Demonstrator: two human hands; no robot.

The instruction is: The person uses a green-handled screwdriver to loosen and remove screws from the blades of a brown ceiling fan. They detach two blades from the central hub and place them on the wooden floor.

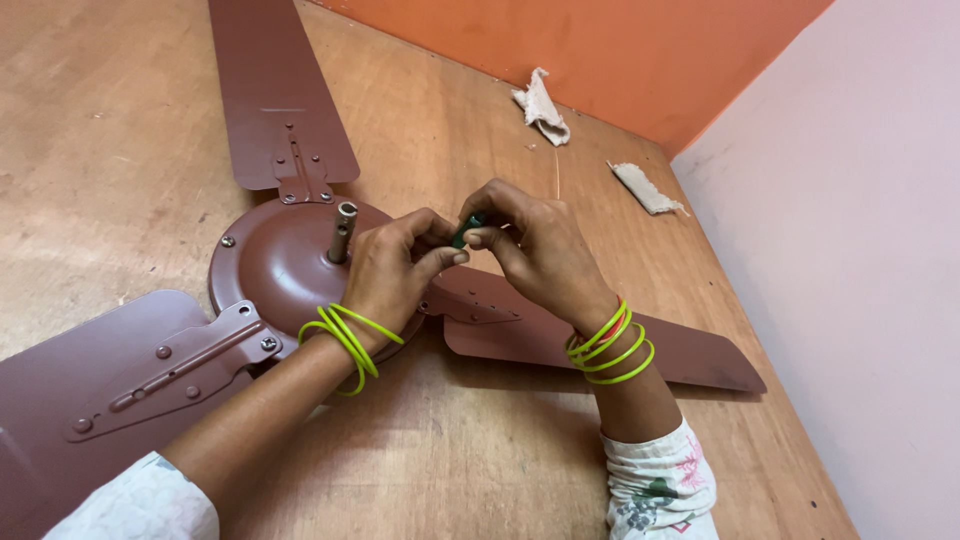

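Fingertips (462,257) on small green piece (466,231)

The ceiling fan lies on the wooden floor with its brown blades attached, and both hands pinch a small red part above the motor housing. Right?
Not quite. In the head view the small part pinched between the left hand and right hand is green, not red. The ceiling fan, wooden floor and brown blades are as stated.

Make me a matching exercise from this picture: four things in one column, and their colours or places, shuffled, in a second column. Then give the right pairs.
1. fan blades
2. bangles
3. small part between the fingertips of the left hand and right hand
4. rags

A. neon green
B. dark green
C. brown
D. by the orange wall

Pairs: 1-C, 2-A, 3-B, 4-D
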